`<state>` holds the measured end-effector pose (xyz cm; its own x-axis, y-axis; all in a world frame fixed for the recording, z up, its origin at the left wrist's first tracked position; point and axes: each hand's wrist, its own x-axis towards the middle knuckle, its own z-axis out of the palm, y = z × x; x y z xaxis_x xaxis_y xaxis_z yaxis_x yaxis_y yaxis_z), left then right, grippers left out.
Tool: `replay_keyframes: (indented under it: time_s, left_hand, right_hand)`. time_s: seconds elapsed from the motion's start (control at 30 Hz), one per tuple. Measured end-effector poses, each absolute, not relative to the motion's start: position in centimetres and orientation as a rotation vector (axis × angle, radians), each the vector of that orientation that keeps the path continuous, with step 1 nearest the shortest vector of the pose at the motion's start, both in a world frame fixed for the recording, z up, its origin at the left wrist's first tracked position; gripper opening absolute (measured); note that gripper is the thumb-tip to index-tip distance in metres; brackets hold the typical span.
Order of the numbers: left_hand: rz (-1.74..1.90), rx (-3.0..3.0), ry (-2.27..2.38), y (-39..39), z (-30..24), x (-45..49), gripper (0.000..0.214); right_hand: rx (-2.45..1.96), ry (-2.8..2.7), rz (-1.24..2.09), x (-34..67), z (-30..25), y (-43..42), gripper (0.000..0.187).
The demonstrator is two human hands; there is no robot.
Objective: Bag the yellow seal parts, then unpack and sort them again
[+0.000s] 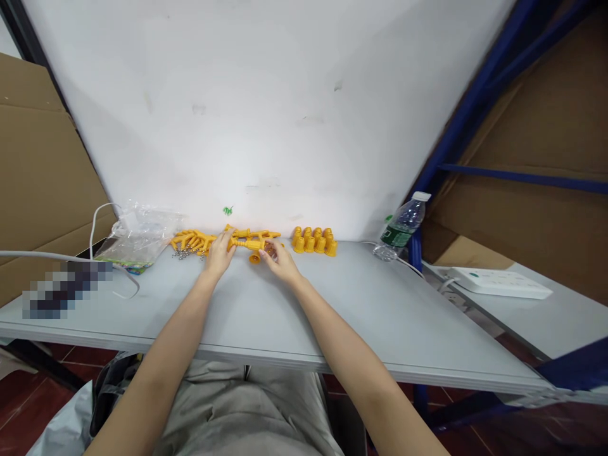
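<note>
A yellow plastic piece (247, 244) with a ridged, narrow neck lies level between my two hands, just above the table. My left hand (220, 254) is closed round its left end. At the right end, my right hand (281, 262) grips with thumb and fingers; exactly what sits under those fingers is partly hidden. Below the piece, a small yellow cup-shaped part (255, 258) shows between the hands. Yellow branched parts (192, 240) are heaped left of my left hand, with small metal screws (183, 253) in front. More yellow parts (240, 232) lie behind my hands.
Several yellow cup-shaped pieces (314, 242) stand in rows to the right, by the white wall panel. A clear plastic bag (142, 231) and a white cable (52, 254) are at left. A water bottle (403, 221) leans at right, near a white power strip (498, 282).
</note>
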<state>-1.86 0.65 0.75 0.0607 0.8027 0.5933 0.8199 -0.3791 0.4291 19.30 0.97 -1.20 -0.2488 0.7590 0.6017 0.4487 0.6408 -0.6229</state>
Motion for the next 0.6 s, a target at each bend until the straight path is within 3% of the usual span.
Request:
replay_keyframes:
  time_s: [0.6]
  left_hand:
    - [-1.371,-2.265,-1.556,1.9,-0.7,-2.8,0.052]
  right_hand:
    - [-0.951,-1.871,0.493,19.4,-1.1,2.1,0.040]
